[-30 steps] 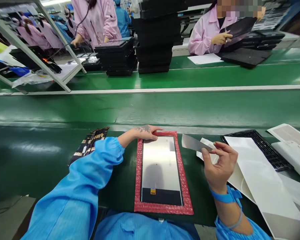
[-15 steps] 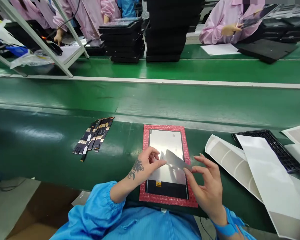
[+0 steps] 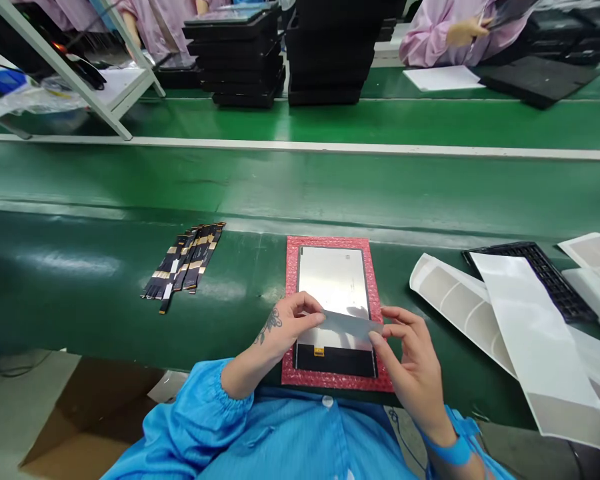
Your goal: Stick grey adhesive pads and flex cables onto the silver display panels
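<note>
A thin grey adhesive strip is stretched level between my two hands, above the lower part of a display panel. My left hand pinches the strip's left end between thumb and fingers. At its right end, my right hand grips it between thumb and index finger, the other fingers curled loosely. The panel lies silver back up, with a black band and a small orange connector at its lower end. Under it is a pink bubble-wrap sheet.
Several black flex cables lie to the left. On the right are white backing sheets and a black grid tray. Across the bench stand stacks of black trays, a white metal frame and co-workers in pink sleeves.
The strip has turned from a slant to nearly level, and my left hand now pinches its left end. My view has tipped down slightly.
</note>
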`<state>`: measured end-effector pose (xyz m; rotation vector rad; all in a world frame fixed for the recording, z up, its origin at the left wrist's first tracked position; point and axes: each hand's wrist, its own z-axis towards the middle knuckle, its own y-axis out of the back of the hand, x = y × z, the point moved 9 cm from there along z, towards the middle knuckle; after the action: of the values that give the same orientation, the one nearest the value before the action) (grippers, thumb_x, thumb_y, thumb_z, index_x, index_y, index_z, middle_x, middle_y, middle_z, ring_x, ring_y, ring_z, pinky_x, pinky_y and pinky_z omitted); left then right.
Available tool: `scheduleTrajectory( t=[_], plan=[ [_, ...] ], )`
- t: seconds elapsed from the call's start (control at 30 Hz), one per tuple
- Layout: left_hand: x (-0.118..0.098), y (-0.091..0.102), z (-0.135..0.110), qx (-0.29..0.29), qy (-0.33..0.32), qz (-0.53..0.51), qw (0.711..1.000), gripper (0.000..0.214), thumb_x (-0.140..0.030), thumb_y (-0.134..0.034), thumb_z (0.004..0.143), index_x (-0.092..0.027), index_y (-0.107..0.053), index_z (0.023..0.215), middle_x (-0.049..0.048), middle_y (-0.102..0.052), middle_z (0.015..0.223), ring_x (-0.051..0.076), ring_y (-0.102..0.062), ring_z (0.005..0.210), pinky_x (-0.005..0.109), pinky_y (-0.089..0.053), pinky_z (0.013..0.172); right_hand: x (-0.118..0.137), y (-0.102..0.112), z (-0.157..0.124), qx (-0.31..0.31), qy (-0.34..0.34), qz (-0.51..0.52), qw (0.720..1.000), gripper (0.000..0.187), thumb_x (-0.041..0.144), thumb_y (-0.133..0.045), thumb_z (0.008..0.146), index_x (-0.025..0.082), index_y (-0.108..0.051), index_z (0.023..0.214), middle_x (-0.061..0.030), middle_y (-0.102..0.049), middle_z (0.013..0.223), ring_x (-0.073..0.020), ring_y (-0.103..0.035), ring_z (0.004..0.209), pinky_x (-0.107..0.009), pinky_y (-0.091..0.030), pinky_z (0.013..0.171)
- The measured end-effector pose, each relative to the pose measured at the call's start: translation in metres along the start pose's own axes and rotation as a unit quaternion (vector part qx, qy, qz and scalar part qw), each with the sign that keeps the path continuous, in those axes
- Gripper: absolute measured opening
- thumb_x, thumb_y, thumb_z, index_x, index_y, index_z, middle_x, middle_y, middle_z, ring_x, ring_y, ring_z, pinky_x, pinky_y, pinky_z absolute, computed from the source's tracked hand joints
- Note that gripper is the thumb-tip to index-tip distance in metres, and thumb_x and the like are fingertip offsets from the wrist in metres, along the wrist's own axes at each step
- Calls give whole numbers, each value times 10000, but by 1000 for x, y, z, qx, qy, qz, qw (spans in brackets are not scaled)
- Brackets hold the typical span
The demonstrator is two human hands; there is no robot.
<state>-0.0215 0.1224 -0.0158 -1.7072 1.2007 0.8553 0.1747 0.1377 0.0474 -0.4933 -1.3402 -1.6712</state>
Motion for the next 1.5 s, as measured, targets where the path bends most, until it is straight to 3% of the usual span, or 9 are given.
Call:
scheduleTrajectory(
  t=[0.17, 0.3, 0.53, 0.73, 1.07, 1.5],
  plan=[
    [3, -1, -6, 5, -1, 36, 999, 245, -325, -800, 613, -153, -650, 702, -14, -610, 645, 107, -538, 617, 228, -412, 612, -29, -7, -4, 98, -130, 78, 984, 308, 491, -582, 868, 232, -651, 717, -81, -612, 1041, -245, -597, 1024, -379, -495, 853],
    [14, -5, -12, 6, 9, 47, 999, 386, -277, -771, 624, -165, -629, 965, -42, -601, 615, 104, -534, 580, 225, -418, 588, -46, -12, -12, 165, -191, 98, 963, 375, 557, -594, 836, 223, -666, 681, -83, -626, 1022, -244, -601, 1025, -372, -488, 891],
    [24, -11, -25, 8, -34, 226, 974, 318, -241, -665, 730, -184, -623, 1041, -38, -610, 634, 115, -554, 594, 240, -452, 611, -48, -10, -26, 172, -127, 22, 977, 222, 339, -602, 873, 221, -655, 692, -65, -643, 991, -226, -597, 962, -414, -501, 851],
    [21, -12, -31, 20, -78, 299, 951, 261, -227, -634, 783, -200, -633, 1043, -35, -611, 669, 102, -560, 590, 218, -472, 598, -41, -13, -28, 209, -81, -10, 975, 103, 170, -690, 805, 208, -660, 714, -63, -625, 1033, -222, -564, 1004, -402, -505, 854],
    [23, -16, -38, 37, -113, 378, 918, 243, -219, -635, 827, -226, -630, 1069, -30, -631, 731, 102, -588, 654, 211, -499, 644, -42, -15, -31, 223, -66, -20, 972, 132, 128, -685, 795, 194, -637, 691, -69, -613, 1058, -232, -533, 1013, -425, -499, 855],
    [23, -16, -38, 27, -114, 393, 912, 241, -245, -640, 812, -215, -647, 1051, -23, -624, 719, 104, -571, 621, 216, -502, 616, -46, -15, -35, 216, -62, -15, 974, 122, 159, -658, 814, 210, -630, 707, -65, -608, 1086, -245, -520, 1040, -458, -484, 878]
  ],
)
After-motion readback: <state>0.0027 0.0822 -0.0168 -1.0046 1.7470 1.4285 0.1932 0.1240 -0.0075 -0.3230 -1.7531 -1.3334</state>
